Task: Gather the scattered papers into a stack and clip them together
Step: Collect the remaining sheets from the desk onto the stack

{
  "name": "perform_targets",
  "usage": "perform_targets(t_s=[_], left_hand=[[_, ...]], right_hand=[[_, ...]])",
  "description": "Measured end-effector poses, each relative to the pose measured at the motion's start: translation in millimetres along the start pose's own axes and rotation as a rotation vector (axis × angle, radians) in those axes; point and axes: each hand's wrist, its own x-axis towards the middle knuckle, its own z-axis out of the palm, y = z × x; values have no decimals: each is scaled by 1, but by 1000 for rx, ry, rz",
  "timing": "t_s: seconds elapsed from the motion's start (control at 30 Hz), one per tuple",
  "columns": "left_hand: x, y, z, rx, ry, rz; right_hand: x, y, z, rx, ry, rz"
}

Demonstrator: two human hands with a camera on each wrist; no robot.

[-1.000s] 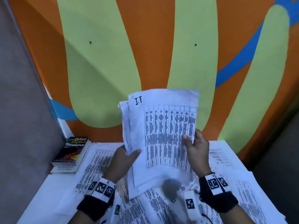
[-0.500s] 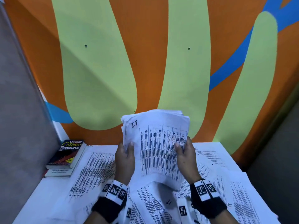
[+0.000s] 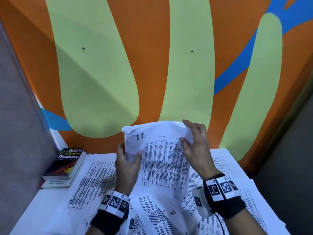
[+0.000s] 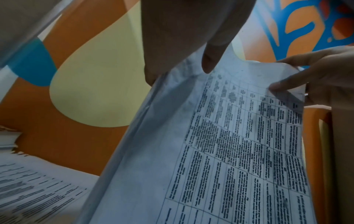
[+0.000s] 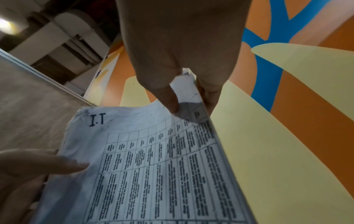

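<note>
Sheaf of white printed table sheets marked "I.T" (image 3: 162, 160), held upright above the white table (image 3: 39, 206) at its 12 o'clock edge. My left hand (image 3: 127, 165) pinches the sheaf's 9 o'clock edge, thumb in front. My right hand (image 3: 196, 146) pinches its 2 o'clock corner between thumb and fingers. Loose printed sheets (image 3: 94, 180) lie beneath. 2 stacked books, the top one a black thesaurus (image 3: 65, 164), sit at 10 o'clock.

Right hand (image 3: 194, 146) now up at the paper stack's (image 3: 162, 160) top right corner, stack lower.
</note>
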Motion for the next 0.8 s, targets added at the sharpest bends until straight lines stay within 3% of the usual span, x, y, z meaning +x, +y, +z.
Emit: perform_targets(t_s=[0.13, 0.23, 0.37, 0.47, 0.57, 0.67, 0.8], left_hand=[[2, -4, 0, 95, 25, 10], [1, -6, 3, 114, 49, 15], [5, -1, 6, 20, 23, 22], [9, 8, 6, -4, -32, 33], [4, 7, 6, 36, -57, -3], [-1, -9, 7, 122, -37, -55], [2, 1, 5, 83, -9, -31]], right_hand=[[-6, 9, 0, 224, 127, 233], [-20, 20, 12, 414, -40, 405], [-27, 13, 21, 323, -66, 394], [-18, 1, 15, 421, -56, 343], [-23, 10, 15, 413, -67, 397], [-42, 26, 27, 290, -180, 532], [-42, 22, 24, 308, -146, 481]])
